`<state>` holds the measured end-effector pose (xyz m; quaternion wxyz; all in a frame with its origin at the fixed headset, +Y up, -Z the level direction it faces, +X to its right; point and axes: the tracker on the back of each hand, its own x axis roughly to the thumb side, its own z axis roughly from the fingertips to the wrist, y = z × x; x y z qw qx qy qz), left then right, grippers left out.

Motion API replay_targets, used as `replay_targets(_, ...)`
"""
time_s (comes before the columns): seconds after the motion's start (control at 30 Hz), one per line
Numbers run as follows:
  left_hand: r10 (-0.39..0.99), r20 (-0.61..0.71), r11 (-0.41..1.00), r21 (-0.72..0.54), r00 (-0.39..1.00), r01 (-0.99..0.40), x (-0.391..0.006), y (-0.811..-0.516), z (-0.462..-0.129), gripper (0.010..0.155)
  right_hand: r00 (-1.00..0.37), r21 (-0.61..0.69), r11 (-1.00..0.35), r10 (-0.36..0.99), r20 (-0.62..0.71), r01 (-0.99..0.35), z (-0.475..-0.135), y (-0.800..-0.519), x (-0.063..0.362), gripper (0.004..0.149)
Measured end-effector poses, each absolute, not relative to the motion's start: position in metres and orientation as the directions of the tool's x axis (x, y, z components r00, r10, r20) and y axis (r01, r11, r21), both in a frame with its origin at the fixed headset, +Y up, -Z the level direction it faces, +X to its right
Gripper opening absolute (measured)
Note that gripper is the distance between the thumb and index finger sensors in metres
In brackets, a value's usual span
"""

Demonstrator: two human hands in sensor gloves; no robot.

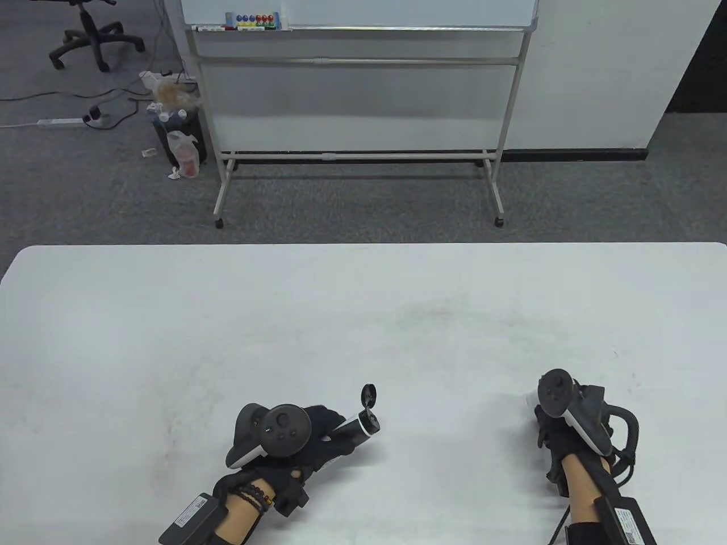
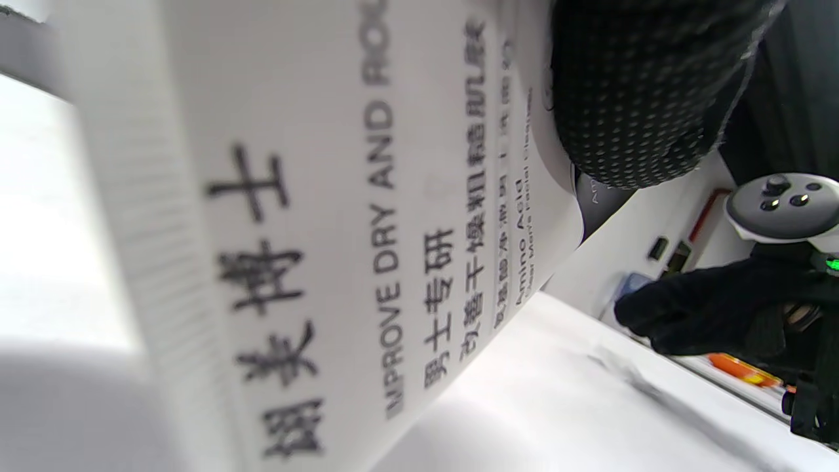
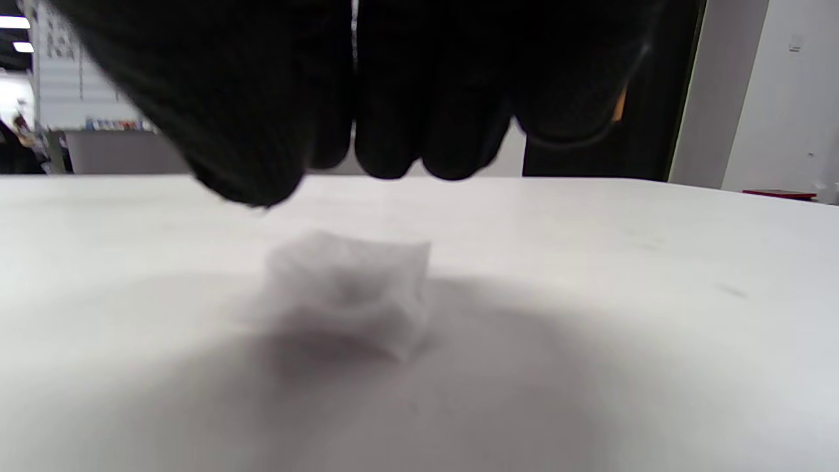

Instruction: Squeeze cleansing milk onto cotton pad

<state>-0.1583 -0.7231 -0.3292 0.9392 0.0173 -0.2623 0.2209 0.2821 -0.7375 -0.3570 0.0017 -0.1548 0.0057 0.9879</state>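
Observation:
My left hand (image 1: 326, 434) grips a white cleansing milk tube (image 1: 356, 426) near the table's front edge. The tube points right and away from me, and its black flip cap (image 1: 369, 394) stands open. In the left wrist view the tube (image 2: 328, 229) with printed text fills the frame under a gloved finger (image 2: 629, 98). My right hand (image 1: 545, 417) hovers low at the front right over a white cotton pad (image 1: 528, 400). In the right wrist view the slightly crumpled pad (image 3: 347, 288) lies on the table, and the fingers (image 3: 393, 118) hang just above and behind it without holding it.
The white table (image 1: 363, 318) stretches wide beyond both hands. A whiteboard on a wheeled stand (image 1: 358, 85) is on the floor past the table's far edge. My right hand also shows in the left wrist view (image 2: 714, 308).

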Motion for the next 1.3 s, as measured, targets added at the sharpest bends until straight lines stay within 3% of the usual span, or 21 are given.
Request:
replay_targets(0.23, 0.409, 0.491, 0.902, -0.092, 0.769, -0.421, -0.16, -0.727, -0.331, 0.052, -0.943, 0.113, -0.99, -0.117, -0.311, 0.086, -0.362, -0.757, 0.277, 0.054)
replay_targets(0.57, 0.438, 0.487, 0.885, -0.089, 0.755, -0.456, -0.156, -0.724, -0.328, 0.052, -0.927, 0.005, -0.98, -0.191, -0.323, 0.2, -0.363, -0.755, 0.26, 0.037)
replay_targets(0.7, 0.488, 0.518, 0.854, -0.117, 0.702, -0.508, -0.154, -0.724, -0.329, 0.054, -0.948, -0.022, -1.0, 0.005, -0.32, 0.002, -0.358, -0.743, 0.255, 0.037)
replay_targets(0.93, 0.52, 0.51, 0.835, -0.135, 0.685, -0.533, -0.149, -0.724, -0.328, 0.053, -0.907, -0.094, -0.92, 0.391, -0.158, -0.381, -0.338, -0.711, 0.208, 0.038)
replay_targets(1.1, 0.576, 0.5, 0.795, -0.158, 0.647, -0.586, -0.146, -0.727, -0.329, 0.052, -0.831, -0.1, -0.829, 0.555, -0.038, -0.55, -0.328, -0.689, 0.168, 0.038)
replay_targets(1.3, 0.547, 0.5, 0.812, -0.122, 0.671, -0.571, -0.146, -0.728, -0.329, 0.051, -0.703, -0.022, -0.705, 0.709, -0.044, -0.709, -0.323, -0.687, 0.136, 0.039)
